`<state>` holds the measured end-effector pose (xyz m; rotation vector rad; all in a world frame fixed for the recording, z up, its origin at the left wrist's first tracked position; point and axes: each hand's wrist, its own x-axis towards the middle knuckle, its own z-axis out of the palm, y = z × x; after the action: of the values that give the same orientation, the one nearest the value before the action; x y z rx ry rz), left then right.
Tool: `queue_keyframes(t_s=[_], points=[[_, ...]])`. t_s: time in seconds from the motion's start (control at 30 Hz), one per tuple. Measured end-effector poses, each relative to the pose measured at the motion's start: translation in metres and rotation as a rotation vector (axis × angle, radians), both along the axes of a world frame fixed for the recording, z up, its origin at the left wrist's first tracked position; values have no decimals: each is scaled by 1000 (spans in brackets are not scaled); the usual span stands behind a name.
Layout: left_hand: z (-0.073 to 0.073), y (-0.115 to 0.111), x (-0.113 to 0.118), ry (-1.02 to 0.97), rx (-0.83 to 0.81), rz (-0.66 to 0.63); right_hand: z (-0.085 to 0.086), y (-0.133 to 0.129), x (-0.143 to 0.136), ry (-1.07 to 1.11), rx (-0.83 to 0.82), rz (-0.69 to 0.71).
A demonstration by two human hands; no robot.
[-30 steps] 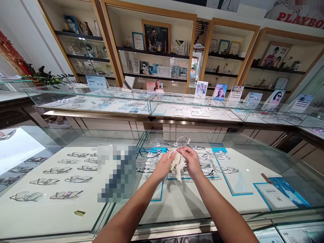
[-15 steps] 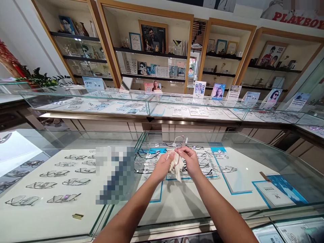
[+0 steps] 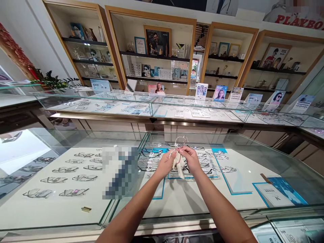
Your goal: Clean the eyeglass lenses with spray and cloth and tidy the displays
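Above the glass counter, my two hands meet around a pair of thin-framed eyeglasses (image 3: 180,138), whose upper rim or temple sticks up beyond my fingers. A cream cloth (image 3: 179,169) hangs down between the hands. My left hand (image 3: 165,164) is closed, its thumb pressing the cloth against the eyeglasses. With bent fingers, my right hand (image 3: 191,160) pinches the eyeglasses on the other side. Fingers and cloth cover most of the lenses. Below and behind, several dark-framed glasses (image 3: 206,171) lie in rows inside the counter.
The glass counter (image 3: 149,221) spans the front, a metal divider splitting it. More glasses (image 3: 74,192) lie at left near a small gold clip (image 3: 86,209). A blue-and-white card (image 3: 274,194) lies at right. Another glass showcase (image 3: 157,123) and wooden shelves (image 3: 152,13) stand behind.
The view has shifted slightly, so the counter and shelves sit further right. Both hands keep hold of the eyeglasses and cloth; the cloth's hanging end and the eyeglasses have turned a little.
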<state>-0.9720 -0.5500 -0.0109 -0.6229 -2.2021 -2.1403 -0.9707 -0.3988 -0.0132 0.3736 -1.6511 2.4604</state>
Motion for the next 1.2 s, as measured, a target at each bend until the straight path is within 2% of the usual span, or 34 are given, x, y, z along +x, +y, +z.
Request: queue_keyframes(t_s=[0.1,0.2,0.3,0.4,0.5,0.6,0.7,0.83,0.93,1.0,1.07,1.13,1.2], points=[[9,-2,11,-19,49,-46,5,1,0,-74,-71,-7],[12,-16,30,18,34,41,18,2,7,-98,-129,-19],[3,-41,52,27,-4,200,37,4,22,-63,-126,-5],[-14,-70,75,22,-79,309,59,9,44,-61,-104,44],[-32,-99,95,69,-282,371,77,14,69,-59,-54,112],[-46,-131,105,128,-509,442,92,19,93,-54,0,192],[-51,-168,101,225,-719,613,102,25,113,-62,32,220],[-52,-217,86,264,-1045,865,110,34,130,-61,85,211],[-57,-242,79,213,-1128,888,117,41,139,-41,159,209],[-61,-245,79,156,-1146,864,121,46,144,-28,209,219],[-58,-236,82,176,-1128,911,126,50,147,-12,257,219],[-44,-214,88,313,-1053,990,129,53,150,17,317,206],[-18,-183,97,510,-950,954,132,56,151,46,382,195]])
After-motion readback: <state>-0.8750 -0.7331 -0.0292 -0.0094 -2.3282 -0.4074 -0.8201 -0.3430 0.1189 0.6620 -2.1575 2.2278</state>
